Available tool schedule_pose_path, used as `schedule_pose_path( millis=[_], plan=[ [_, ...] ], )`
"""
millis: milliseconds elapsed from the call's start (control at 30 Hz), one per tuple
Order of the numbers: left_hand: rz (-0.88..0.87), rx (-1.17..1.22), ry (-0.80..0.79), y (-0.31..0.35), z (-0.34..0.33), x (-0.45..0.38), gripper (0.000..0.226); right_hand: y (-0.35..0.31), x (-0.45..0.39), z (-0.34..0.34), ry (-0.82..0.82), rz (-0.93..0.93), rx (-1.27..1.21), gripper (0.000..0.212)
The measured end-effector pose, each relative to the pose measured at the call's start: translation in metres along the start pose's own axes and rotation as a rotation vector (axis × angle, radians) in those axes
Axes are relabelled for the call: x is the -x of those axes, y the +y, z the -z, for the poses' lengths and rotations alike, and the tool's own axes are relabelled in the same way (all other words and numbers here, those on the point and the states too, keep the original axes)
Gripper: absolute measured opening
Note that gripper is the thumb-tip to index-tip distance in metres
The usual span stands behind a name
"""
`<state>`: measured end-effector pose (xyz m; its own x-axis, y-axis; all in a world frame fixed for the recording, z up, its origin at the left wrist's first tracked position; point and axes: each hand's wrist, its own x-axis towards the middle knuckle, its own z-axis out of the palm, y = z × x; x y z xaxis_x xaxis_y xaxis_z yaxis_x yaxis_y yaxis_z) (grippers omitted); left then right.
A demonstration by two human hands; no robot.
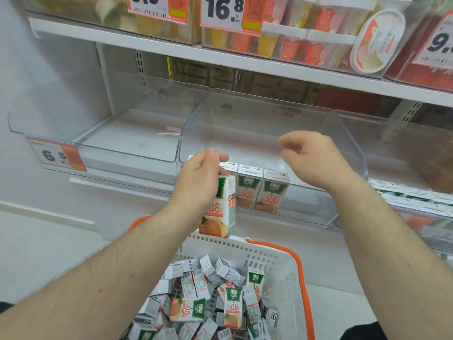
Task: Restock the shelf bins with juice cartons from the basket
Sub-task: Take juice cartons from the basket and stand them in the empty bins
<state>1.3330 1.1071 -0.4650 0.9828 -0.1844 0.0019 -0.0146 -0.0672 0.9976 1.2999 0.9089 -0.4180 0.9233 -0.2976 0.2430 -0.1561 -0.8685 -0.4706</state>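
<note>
Left hand point(199, 179) grips one juice carton point(219, 209) by its upper part, with the fingers curled around the top. This carton is upright and is held in the air, above the far rim of the basket and in front of the clear bin. Right hand point(312, 159) holds nothing; its fingers are loosely curled and it is over the front wall of the same bin.

Inside the clear bin point(343, 143) a short row of cartons point(259, 190) stands upright against the front wall, touching each other. The held carton is just beside the left end of this row.

Below, the white basket point(282, 266) with an orange handle point(302, 273) contains many more cartons point(208, 305), lying in disorder, some upright and some on the side.

To the left is another clear bin point(98, 143) with a price tag point(57, 154) on its front. Upper shelf point(171, 49) carries cups and tubs behind bigger price tags.
</note>
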Motion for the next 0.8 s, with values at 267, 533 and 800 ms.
schedule_pose_path(
  millis=[267, 533, 800],
  plan=[
    [0.110, 0.244, -0.041, 0.016, -0.023, 0.016, 0.037, -0.035, 0.066, -0.034, -0.293, 0.035, -0.350, 0.041],
    [-0.474, -0.146, -0.384, -0.022, -0.002, 0.013, 0.046, -0.005, 0.072, -0.008, -0.169, -0.003, -0.671, 0.034],
    [-0.746, -0.477, -0.128, -0.026, -0.022, 0.015, 0.049, -0.009, 0.081, -0.007, 0.026, 0.064, -0.620, 0.014]
  ],
)
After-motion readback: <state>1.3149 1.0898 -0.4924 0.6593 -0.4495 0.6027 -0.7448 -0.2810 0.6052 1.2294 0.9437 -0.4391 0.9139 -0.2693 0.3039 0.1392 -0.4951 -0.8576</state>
